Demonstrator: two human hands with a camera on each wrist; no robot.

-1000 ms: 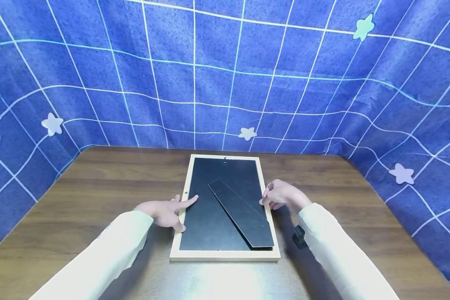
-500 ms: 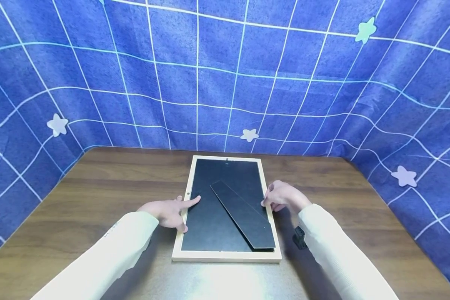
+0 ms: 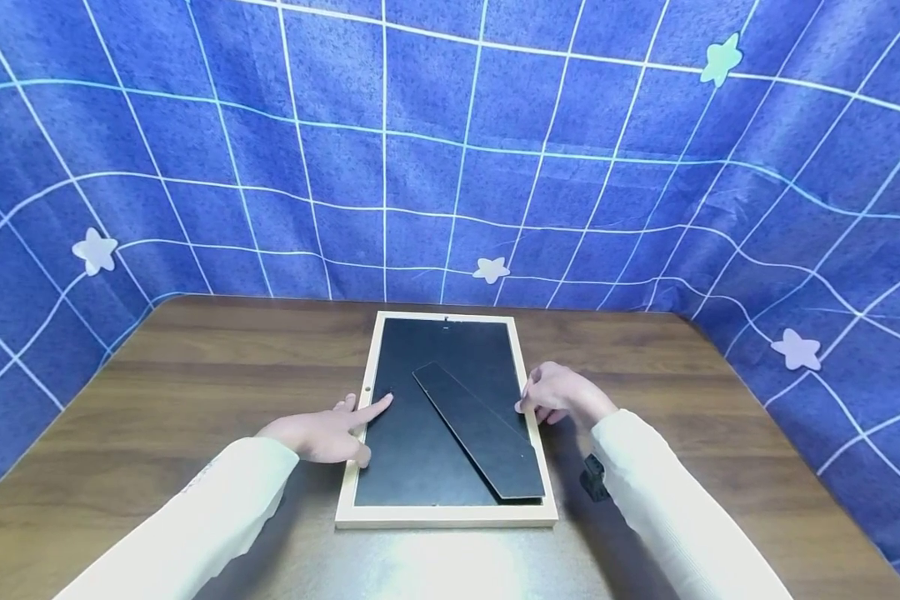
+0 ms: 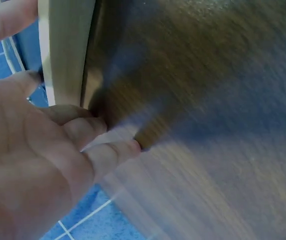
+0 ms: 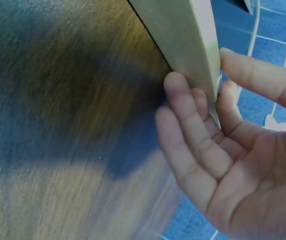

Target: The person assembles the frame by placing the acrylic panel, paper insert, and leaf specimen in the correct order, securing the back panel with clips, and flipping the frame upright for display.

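Note:
A picture frame (image 3: 447,516) with a pale wooden rim lies back side up, its black backing board (image 3: 405,450) showing. A black easel leg (image 3: 483,437) slants across the board, its wide end towards the near right corner. At the left rim, my left hand (image 3: 321,433) has its index finger stretched onto the board and its thumb on the rim; the left wrist view shows the other fingers along the outer side (image 4: 70,55). My right hand (image 3: 562,393) holds the right rim, thumb on top and fingers curled against the outer side (image 5: 183,40).
The frame rests on a brown wood-grain table (image 3: 255,358). Behind it hangs a blue cloth (image 3: 330,150) with white grid lines and stars. A small black device (image 3: 595,477) sits under the right wrist.
The head view shifts slightly, first right and then back left. Both hands stay at the same places on the frame, and the easel leg keeps its slant.

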